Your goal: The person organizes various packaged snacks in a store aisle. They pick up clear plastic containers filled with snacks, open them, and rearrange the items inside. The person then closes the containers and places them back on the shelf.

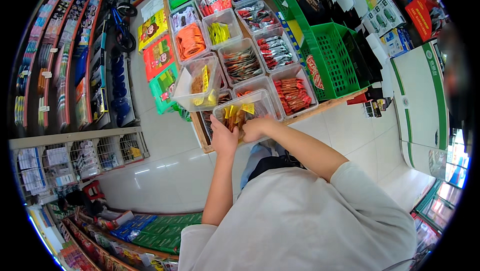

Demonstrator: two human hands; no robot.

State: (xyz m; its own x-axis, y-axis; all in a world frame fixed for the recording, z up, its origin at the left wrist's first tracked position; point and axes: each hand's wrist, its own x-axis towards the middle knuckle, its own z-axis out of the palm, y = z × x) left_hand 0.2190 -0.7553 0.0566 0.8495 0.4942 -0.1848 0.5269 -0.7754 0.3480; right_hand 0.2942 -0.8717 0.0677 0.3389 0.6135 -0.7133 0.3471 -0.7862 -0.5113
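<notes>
A clear plastic bin point(262, 102) with brown snack packets point(233, 115) bearing yellow labels sits tilted at the near corner of the wooden display table. My left hand point(224, 136) is at the bin's left side, thumb towards the packets. My right hand point(257, 127) reaches inside with curled fingers beside the packets; what it touches is partly hidden. Behind and to the left, another clear bin point(183, 83) rests on top of other bins, holding a brown snack and yellow-labelled packets. Right of my hands, a bin holds red-wrapped snack sticks point(292, 94).
More bins of packets, including orange ones point(190, 42), cover the table. A green perforated basket point(332, 60) stands at its right end. The table's wooden edge point(326, 107) faces me. A white freezer cabinet point(420, 94) is at right, stocked shelves point(67, 45) at left.
</notes>
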